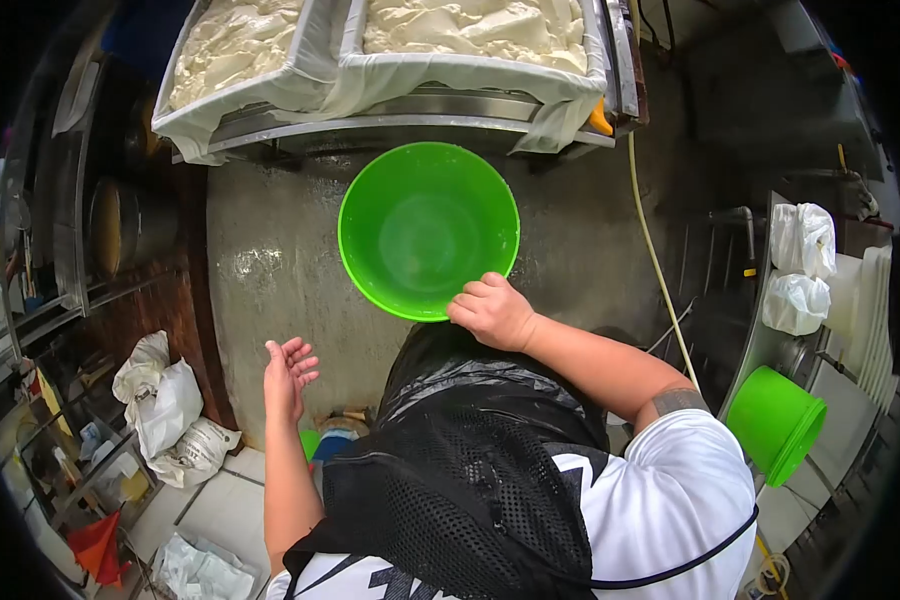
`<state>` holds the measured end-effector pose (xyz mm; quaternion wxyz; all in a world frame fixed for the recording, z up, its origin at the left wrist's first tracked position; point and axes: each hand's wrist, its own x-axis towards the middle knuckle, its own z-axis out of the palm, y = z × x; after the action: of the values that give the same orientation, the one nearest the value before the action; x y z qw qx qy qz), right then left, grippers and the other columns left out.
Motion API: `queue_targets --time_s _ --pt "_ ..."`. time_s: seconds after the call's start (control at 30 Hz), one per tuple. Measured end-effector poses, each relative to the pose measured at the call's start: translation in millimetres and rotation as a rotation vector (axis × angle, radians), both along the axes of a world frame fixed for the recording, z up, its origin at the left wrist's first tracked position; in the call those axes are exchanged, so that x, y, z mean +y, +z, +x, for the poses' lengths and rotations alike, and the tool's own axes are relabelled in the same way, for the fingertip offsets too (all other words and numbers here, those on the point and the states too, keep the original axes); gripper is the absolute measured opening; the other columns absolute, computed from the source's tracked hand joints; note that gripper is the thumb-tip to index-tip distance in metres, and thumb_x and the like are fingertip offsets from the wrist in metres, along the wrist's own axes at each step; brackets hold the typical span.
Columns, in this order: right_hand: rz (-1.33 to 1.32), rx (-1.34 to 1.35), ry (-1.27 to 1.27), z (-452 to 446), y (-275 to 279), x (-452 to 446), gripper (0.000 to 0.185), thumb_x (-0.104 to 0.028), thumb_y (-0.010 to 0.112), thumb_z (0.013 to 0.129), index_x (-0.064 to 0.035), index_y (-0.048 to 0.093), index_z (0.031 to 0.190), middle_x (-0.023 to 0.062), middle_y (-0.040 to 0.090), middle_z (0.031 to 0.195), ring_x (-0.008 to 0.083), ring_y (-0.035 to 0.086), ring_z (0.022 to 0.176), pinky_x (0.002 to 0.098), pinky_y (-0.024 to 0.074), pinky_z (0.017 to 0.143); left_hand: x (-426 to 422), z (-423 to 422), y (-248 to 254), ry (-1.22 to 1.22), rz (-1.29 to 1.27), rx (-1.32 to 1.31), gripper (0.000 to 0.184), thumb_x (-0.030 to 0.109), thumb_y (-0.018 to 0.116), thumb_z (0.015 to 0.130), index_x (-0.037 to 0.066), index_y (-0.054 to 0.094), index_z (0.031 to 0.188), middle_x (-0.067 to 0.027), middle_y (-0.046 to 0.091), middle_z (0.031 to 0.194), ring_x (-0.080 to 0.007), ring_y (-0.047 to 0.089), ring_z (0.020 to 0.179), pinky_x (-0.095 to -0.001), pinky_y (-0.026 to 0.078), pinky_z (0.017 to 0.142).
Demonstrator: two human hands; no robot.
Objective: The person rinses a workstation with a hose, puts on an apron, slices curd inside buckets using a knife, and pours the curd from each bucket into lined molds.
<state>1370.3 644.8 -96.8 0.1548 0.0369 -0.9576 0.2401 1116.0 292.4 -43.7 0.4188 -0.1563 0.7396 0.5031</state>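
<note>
A large green bucket [430, 230] is in front of me, its mouth turned up toward the camera, with some pale residue inside. My right hand [492, 312] grips its near rim, fingers curled over the edge. To the left, my left hand [289, 375] is in the air beside my body, fingers apart and holding nothing. Beyond the bucket, two cloth-lined trays hold a soft cream-white mass: the left tray [315, 50] and the right tray [470, 72]. Both rest on a metal stand [390, 120].
A second green bucket [760, 425] lies at the right by white plastic bags [800, 300]. A pale hose [660, 260] runs along the wet floor [270, 240]. White sacks [170, 410] and metal shelving line the left side.
</note>
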Motion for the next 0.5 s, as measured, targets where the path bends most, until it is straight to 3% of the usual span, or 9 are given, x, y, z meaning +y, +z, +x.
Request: queue_targets --time_s 0.2,0.27,0.3,0.33,0.4,0.43,0.5 --pt "-0.073 -0.019 0.025 -1.6 -1.5 8.8 0.011 -0.017 0.065 0.080 -0.0135 0.063 0.089 0.0002 0.063 0.082 0.0211 0.063 0.081 0.0377 0.0455 0.079 21.4 8.4 5.5 -0.016 -0.049 0.020 0.070 0.065 0.038 0.109 0.002 0.060 0.134 -0.0088 0.069 0.116 -0.0182 0.068 0.093 -0.0345 0.056 0.077" --pt "-0.159 -0.201 -0.069 -1.3 -23.2 17.0 0.009 -0.019 0.068 0.085 -0.0126 0.062 0.087 0.0040 0.068 0.088 0.0263 0.066 0.084 0.0405 0.0466 0.081 21.7 8.3 0.4 -0.046 -0.059 0.015 0.068 0.063 0.041 0.110 0.002 0.060 0.134 -0.0084 0.069 0.116 -0.0176 0.068 0.091 -0.0338 0.056 0.076" --pt "-0.198 -0.440 -0.108 -4.5 -28.5 28.8 0.012 -0.020 0.070 0.090 -0.0085 0.067 0.094 0.0120 0.073 0.097 0.0346 0.069 0.094 0.0472 0.0502 0.085 15.3 8.4 -2.0 -0.080 -0.120 0.063 0.063 0.059 0.044 0.110 0.003 0.060 0.133 -0.0076 0.069 0.115 -0.0166 0.068 0.091 -0.0329 0.055 0.076" --pt "-0.187 -0.447 -0.140 -2.9 -44.1 42.4 0.012 -0.020 0.070 0.090 -0.0085 0.067 0.094 0.0120 0.073 0.097 0.0346 0.069 0.094 0.0472 0.0502 0.085 12.3 11.7 -4.8 -0.113 -0.179 0.114 0.059 0.056 0.047 0.110 0.004 0.061 0.133 -0.0068 0.069 0.115 -0.0156 0.067 0.090 -0.0321 0.055 0.075" --pt "-0.411 -0.595 -0.449 0.5 -100.8 63.7 0.023 -0.023 0.072 0.092 -0.0070 0.070 0.109 0.0183 0.074 0.105 0.0397 0.069 0.104 0.0518 0.0526 0.091 10.7 18.9 -2.6 -0.163 -0.209 0.127 0.056 0.054 0.050 0.110 0.004 0.062 0.132 -0.0062 0.070 0.113 -0.0148 0.067 0.090 -0.0318 0.055 0.074" --pt "-0.409 -0.589 -0.460 5.5 -129.8 73.6 0.023 -0.023 0.072 0.092 -0.0070 0.070 0.109 0.0183 0.074 0.105 0.0397 0.069 0.104 0.0518 0.0526 0.091 8.0 21.0 -1.0 -0.180 -0.258 0.149 0.053 0.051 0.053 0.109 0.005 0.063 0.132 -0.0057 0.070 0.112 -0.0141 0.067 0.089 -0.0315 0.054 0.073" --pt "-0.585 -0.694 -0.758 22.0 -184.7 95.4 0.040 -0.028 0.074 0.093 -0.0092 0.069 0.128 0.0223 0.073 0.117 0.0417 0.068 0.115 0.0526 0.0538 0.098 0.0 25.9 -1.3 -0.206 -0.296 0.149 0.051 0.049 0.056 0.108 0.004 0.064 0.131 -0.0064 0.070 0.113 -0.0141 0.067 0.090 -0.0309 0.054 0.073"
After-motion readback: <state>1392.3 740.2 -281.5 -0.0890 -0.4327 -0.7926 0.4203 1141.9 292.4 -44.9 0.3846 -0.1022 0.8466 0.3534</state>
